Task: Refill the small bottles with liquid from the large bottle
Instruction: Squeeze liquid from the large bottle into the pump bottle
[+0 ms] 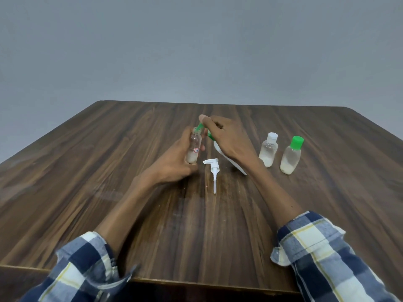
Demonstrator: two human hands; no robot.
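My left hand (174, 164) grips a small clear bottle (194, 149) upright; it has no cap and a little white liquid at its bottom. My right hand (226, 138) holds the large white bottle (231, 163) tilted to the left, its body mostly hidden under the hand. A green piece (199, 127) at the large bottle's top reaches the small bottle's mouth. The white pump head (213, 171) lies on the table between my hands. Two more small bottles stand to the right, one with a white cap (268, 152) and one with a green cap (291, 156), both partly filled with white liquid.
Everything sits on a dark wooden table (109, 171) with a plain grey wall behind it. The table's near edge runs just in front of my checked sleeves. Small specks lie on the wood near the pump head.
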